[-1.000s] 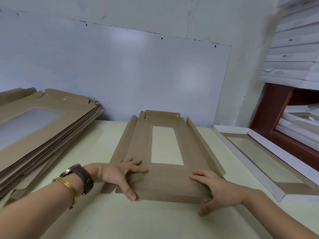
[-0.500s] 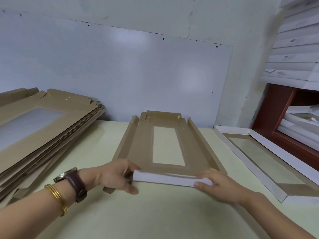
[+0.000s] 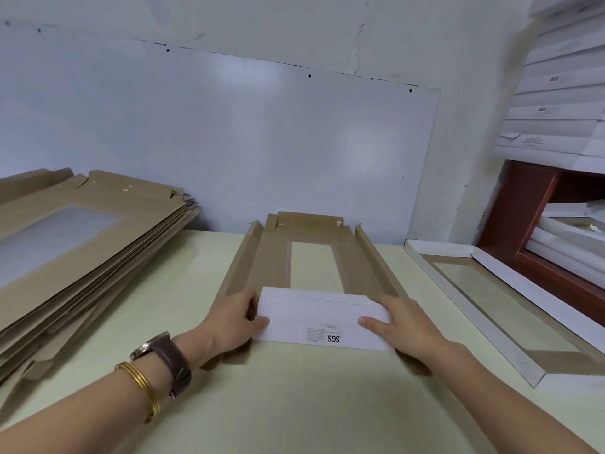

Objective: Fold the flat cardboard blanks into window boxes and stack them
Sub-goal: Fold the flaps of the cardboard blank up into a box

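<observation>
A brown cardboard blank (image 3: 352,273) with a clear window lies in the middle of the table, its long side walls and far end raised. Its near end flap (image 3: 314,317) is folded up and over, showing a white face with "SGS" print. My left hand (image 3: 234,319) grips the flap's left end, thumb in front and fingers behind. My right hand (image 3: 404,321) holds the flap's right end, thumb lying across the white face.
A tall pile of flat brown blanks (image 3: 75,253) slopes at the left. A folded white window box (image 3: 491,309) lies at the right by a red-brown frame (image 3: 523,224). Stacked white boxes (image 3: 563,103) fill the upper right. A whiteboard (image 3: 212,142) leans against the back wall.
The near end flap went from lying flat under both hands to standing up, then folded further over so its white printed face shows. Both hands moved up with it.
</observation>
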The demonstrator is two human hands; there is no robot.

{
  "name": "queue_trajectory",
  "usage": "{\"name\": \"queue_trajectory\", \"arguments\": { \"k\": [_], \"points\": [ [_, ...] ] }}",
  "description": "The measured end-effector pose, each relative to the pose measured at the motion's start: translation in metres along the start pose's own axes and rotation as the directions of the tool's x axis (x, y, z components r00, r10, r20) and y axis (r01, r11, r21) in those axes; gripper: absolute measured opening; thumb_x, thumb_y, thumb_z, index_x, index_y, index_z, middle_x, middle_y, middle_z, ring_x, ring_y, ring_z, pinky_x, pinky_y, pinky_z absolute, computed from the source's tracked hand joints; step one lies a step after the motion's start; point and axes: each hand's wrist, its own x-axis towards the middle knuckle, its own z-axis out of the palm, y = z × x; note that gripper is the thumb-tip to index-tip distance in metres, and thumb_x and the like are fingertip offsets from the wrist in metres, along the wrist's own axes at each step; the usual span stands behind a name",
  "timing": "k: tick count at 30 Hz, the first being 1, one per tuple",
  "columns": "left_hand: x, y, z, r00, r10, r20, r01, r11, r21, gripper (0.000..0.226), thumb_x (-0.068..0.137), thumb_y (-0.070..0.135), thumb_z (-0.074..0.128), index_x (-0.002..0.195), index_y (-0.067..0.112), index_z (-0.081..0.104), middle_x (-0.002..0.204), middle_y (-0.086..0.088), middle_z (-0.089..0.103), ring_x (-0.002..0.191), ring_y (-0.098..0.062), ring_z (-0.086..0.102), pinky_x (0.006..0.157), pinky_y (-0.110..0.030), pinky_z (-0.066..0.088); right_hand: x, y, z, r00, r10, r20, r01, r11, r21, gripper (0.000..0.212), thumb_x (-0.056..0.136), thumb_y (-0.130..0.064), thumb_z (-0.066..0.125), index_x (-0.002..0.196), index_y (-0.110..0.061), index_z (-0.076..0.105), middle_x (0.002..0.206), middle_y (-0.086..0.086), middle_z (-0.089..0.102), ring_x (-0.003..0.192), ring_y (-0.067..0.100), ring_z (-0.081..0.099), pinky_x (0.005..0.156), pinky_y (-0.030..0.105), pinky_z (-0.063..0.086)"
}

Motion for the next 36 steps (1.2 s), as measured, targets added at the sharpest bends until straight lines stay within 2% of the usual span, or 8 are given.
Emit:
{"name": "queue_trajectory", "arguments": {
  "k": [3,7,9,11,15,17,23,36],
  "points": [
    [0.000,0.000,0.008,0.998,0.035,-0.057,-0.033,0.999,0.026,0.025,0.086,0.022,0.061,0.103,0.019,0.044,0.100,0.005,0.052,0.083,-0.013,0.051,0.071,-0.027,0.042,0.000,-0.003,0.011,1.000,0.003,-0.005,-0.004,0.990,-0.140,0.041,0.091,-0.054,0.053,0.122,-0.027,0.050,0.119,-0.009,0.058,0.110,0.016,0.053,0.078,0.031,0.042],
    [0.002,0.000,0.017,0.972,0.236,-0.019,-0.214,0.910,0.356,0.047,0.087,0.015,0.048,0.133,0.018,0.038,0.134,0.002,0.036,0.122,-0.020,0.041,0.097,-0.030,0.037,0.000,-0.012,0.028,0.999,-0.040,-0.017,0.030,0.915,-0.402,0.045,0.099,-0.044,0.042,0.139,-0.022,0.036,0.142,0.003,0.034,0.129,0.022,0.034,0.100,0.032,0.035],
    [0.005,0.005,0.024,0.946,0.318,0.062,-0.308,0.822,0.480,0.057,0.087,0.012,0.044,0.143,0.018,0.034,0.148,0.001,0.031,0.136,-0.019,0.030,0.112,-0.029,0.024,-0.001,-0.020,0.036,0.996,-0.084,-0.003,0.074,0.895,-0.440,0.046,0.102,-0.032,0.037,0.146,-0.022,0.028,0.149,0.004,0.025,0.135,0.023,0.026,0.107,0.032,0.029],
    [0.007,0.014,0.034,0.930,0.324,0.175,-0.367,0.770,0.523,0.062,0.091,0.011,0.039,0.151,0.015,0.024,0.158,-0.001,0.022,0.146,-0.016,0.016,0.118,-0.029,0.008,-0.002,-0.031,0.046,0.994,-0.106,0.025,0.108,0.929,-0.355,0.048,0.103,-0.025,0.030,0.150,-0.024,0.023,0.157,-0.001,0.017,0.143,0.019,0.017,0.113,0.033,0.023],
    [0.010,0.029,0.055,0.916,0.285,0.282,-0.396,0.756,0.521,0.057,0.103,0.029,0.026,0.154,0.009,0.010,0.161,-0.005,0.012,0.149,-0.018,0.007,0.117,-0.029,0.002,-0.004,-0.059,0.069,0.965,-0.212,0.157,0.243,0.946,-0.213,0.057,0.105,-0.042,0.018,0.156,-0.017,0.013,0.164,-0.004,0.003,0.149,0.008,-0.005,0.117,0.024,-0.003],
    [0.012,0.031,0.060,0.908,0.258,0.331,-0.402,0.761,0.510,0.056,0.104,0.031,0.019,0.154,0.009,0.006,0.161,-0.007,0.010,0.149,-0.018,0.005,0.118,-0.030,0.001,-0.004,-0.067,0.074,0.953,-0.193,0.231,0.238,0.953,-0.185,0.060,0.105,-0.045,0.015,0.156,-0.014,0.007,0.164,-0.004,-0.001,0.148,0.006,-0.010,0.117,0.024,-0.008],
    [0.008,0.026,0.065,0.914,0.108,0.391,-0.303,0.823,0.481,0.060,0.104,0.039,0.012,0.154,0.011,-0.006,0.162,-0.005,-0.008,0.148,-0.015,-0.009,0.117,-0.029,-0.007,-0.003,-0.062,0.073,0.909,-0.124,0.397,0.202,0.966,-0.160,0.067,0.103,-0.052,0.013,0.156,-0.014,-0.003,0.163,-0.005,-0.009,0.147,0.004,-0.014,0.118,0.026,-0.009],
    [0.002,0.008,0.038,0.946,-0.064,0.319,-0.108,0.864,0.492,0.070,0.102,0.051,0.011,0.152,0.005,-0.007,0.161,-0.006,-0.012,0.148,-0.015,-0.013,0.119,-0.027,-0.008,-0.006,0.002,0.036,0.901,0.088,0.425,0.015,0.972,-0.233,0.079,0.095,-0.066,0.008,0.155,-0.017,-0.010,0.161,-0.007,-0.017,0.146,0.005,-0.019,0.118,0.029,-0.009]
  ]
}}
